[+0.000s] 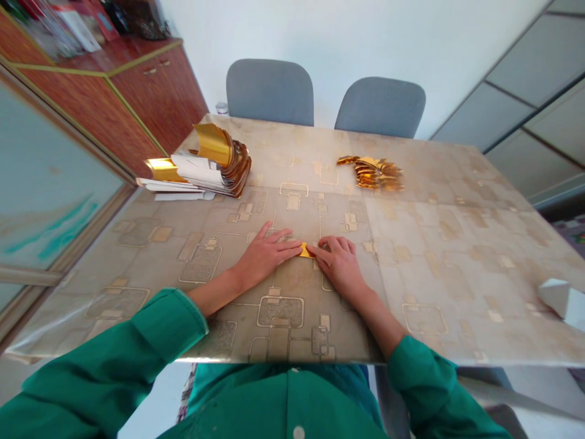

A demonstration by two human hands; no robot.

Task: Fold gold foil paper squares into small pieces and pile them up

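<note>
A small folded piece of gold foil paper (pixel 306 250) lies on the patterned tablecloth, between my two hands. My left hand (pixel 265 253) rests with fingers spread and stretched out, its fingertips touching the paper's left end. At the right end, my right hand (pixel 337 259) has its fingers curled, with thumb and forefinger closed on the paper. Part of the piece is hidden under the fingertips.
A stack of gold-faced sheets (pixel 214 161) with white backs stands at the back left. Folded gold pieces (pixel 377 174) lie in a pile at the back right. On the right edge sits a white object (pixel 564 302). Two grey chairs (pixel 270 91) face me.
</note>
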